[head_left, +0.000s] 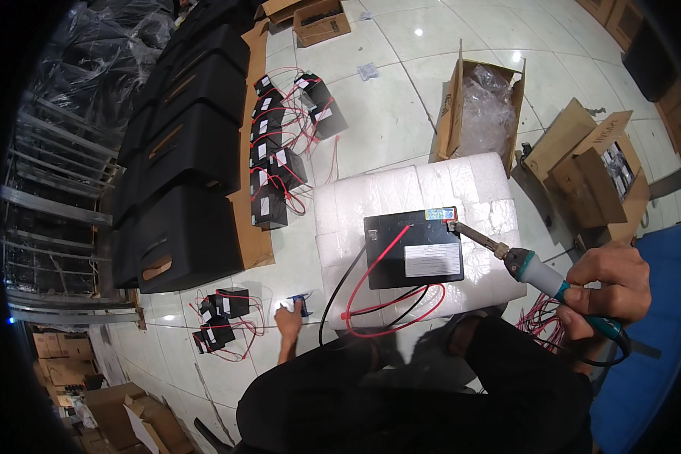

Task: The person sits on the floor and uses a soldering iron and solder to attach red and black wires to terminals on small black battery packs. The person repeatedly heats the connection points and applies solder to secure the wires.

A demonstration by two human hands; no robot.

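Right hand [611,286] grasps a soldering iron [541,274], its tip at a black battery [416,250]; left hand [288,321] meets a small blue object [304,306], grip unclear.

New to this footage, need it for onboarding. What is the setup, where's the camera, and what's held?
No machine here: these are a person's own bare hands. The one picture comes from a wide fisheye camera worn on the head, looking down, so straight edges bend near the rim.

The right hand grips a soldering iron, its tip at the upper right corner of a black battery. The battery lies on a white foam block, with red and black wires around it.

The left hand is low beside the block, at a small blue item too small to make out. More wired batteries sit in groups further left.
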